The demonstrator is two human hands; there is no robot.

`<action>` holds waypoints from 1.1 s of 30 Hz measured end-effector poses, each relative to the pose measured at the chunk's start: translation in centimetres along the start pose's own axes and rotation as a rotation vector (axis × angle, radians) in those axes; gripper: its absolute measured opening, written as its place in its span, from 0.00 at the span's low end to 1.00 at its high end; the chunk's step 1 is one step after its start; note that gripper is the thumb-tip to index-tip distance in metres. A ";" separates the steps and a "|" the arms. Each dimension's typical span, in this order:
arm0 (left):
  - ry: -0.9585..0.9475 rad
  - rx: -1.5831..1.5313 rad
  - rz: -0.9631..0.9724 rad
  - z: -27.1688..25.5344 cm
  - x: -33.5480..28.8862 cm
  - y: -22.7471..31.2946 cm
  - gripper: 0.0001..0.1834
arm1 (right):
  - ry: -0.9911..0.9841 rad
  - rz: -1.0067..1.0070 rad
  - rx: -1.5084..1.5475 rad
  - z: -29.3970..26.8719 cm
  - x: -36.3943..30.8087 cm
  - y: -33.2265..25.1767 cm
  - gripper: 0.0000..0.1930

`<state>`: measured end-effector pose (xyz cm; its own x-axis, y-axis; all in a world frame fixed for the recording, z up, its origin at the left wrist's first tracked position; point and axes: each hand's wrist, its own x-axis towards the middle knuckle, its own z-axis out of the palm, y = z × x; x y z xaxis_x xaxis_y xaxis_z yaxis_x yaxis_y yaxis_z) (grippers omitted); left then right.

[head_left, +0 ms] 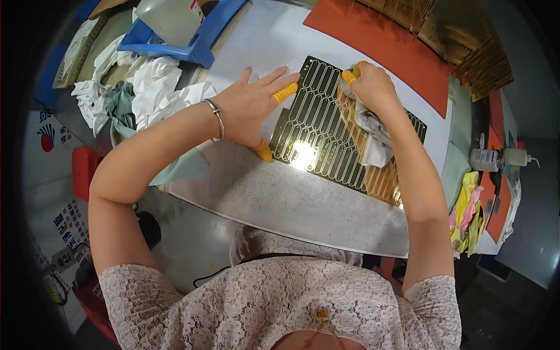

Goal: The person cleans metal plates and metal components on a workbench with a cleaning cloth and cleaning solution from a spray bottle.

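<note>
A shiny gold-coloured metal sheet point(324, 125), cut with rows of long rounded slots, lies flat on the pale worktop. My left hand point(251, 105) rests at its left edge with the fingers spread. Yellow finger cots cover some fingertips on both hands. Over the right part of the sheet, my right hand point(373, 87) is closed around a crumpled grey-white cloth point(376, 140), which hangs down onto the slots. Part of the sheet is hidden beneath that cloth and my right forearm.
Crumpled white and green rags point(154, 87) lie at the left, below a blue bin point(201, 44). An orange-red board point(379, 49) lies behind the sheet, near stacked brown slotted sheets point(472, 52). Squeeze bottles point(484, 159) and yellow and pink cloths point(466, 204) sit at the right.
</note>
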<state>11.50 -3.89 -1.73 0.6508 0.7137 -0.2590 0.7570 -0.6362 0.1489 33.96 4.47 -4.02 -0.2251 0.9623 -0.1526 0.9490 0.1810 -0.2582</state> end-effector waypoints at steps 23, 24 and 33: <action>-0.022 0.068 0.011 0.9 0.6 -0.8 0.49 | -0.491 -0.321 0.084 0.6 -18.8 -4.1 0.15; 0.020 0.053 0.017 1.1 0.6 -0.7 0.47 | -0.495 -0.288 0.077 -1.0 -18.4 -3.4 0.15; 0.018 0.038 0.015 0.6 1.1 0.4 0.30 | 0.110 0.051 -0.008 -1.8 -3.3 5.1 0.14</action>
<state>12.51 -3.59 -2.56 0.6631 0.7091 -0.2396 0.7447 -0.6573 0.1157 39.97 2.57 -3.17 -0.1510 0.9867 -0.0595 0.9604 0.1322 -0.2454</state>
